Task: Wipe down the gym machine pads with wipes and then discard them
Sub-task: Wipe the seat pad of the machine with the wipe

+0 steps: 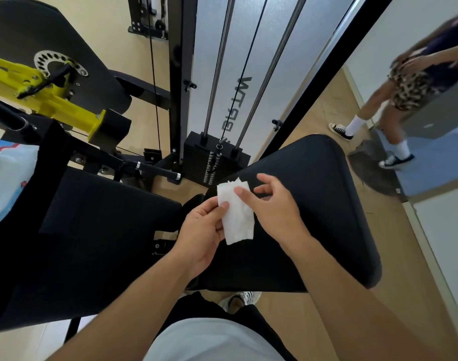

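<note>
Wipe (pixel 237 212): folded, held in the air above the gap between two pads.
Left hand (pixel 200 230): pinches its lower edge.
Right hand (pixel 270 204): thumb on top edge — other fingers loose.
Right pad (pixel 326 204): just beneath.
Left pad (pixel 92 230): beside.
Risk: thin two-point hold — wipe could slip and drop to the floor.

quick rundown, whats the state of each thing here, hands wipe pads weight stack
left hand: pinching the wipe's left edge
right hand: pinching the wipe near its top
wipe: white, folded, held above the pads, touching neither
right pad: bare, nothing on it
left pad: bare
weight stack: plates resting down
</note>
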A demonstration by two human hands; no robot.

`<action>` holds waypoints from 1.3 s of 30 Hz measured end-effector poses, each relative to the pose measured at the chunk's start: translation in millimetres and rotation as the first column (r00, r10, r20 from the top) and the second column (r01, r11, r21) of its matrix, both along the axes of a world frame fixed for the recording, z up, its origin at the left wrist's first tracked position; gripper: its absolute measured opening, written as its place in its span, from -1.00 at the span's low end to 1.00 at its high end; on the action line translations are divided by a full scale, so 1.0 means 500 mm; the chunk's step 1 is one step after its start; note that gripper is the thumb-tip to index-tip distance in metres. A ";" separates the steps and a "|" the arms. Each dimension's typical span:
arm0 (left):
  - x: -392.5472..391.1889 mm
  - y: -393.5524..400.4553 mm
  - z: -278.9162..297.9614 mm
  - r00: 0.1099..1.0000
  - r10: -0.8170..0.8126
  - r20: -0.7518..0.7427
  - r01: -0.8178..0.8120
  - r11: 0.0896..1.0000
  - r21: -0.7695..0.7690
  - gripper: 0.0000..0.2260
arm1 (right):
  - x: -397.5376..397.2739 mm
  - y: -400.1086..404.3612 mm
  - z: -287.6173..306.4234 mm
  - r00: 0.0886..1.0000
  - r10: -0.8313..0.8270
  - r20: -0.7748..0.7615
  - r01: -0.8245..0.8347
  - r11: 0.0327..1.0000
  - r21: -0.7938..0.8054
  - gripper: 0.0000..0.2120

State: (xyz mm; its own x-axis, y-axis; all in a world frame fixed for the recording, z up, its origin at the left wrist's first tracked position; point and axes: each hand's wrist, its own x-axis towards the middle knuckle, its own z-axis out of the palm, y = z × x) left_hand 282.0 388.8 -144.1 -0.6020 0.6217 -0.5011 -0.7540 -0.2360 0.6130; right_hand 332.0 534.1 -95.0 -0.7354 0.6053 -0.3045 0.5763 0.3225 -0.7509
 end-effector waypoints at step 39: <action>0.036 0.131 -0.029 0.787 -0.262 -0.558 0.070 0.938 -0.341 -0.71 | -0.021 0.213 0.114 0.436 0.115 0.892 -0.898 -0.011 0.440 -0.38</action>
State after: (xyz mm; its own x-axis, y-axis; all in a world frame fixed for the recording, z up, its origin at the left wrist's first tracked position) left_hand 300.1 454.4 -158.7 -0.7374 0.6254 -0.2551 -0.2349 0.1166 0.9650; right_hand 321.5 640.8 -38.1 -0.8829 0.2110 -0.4196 -0.0837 0.8083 0.5827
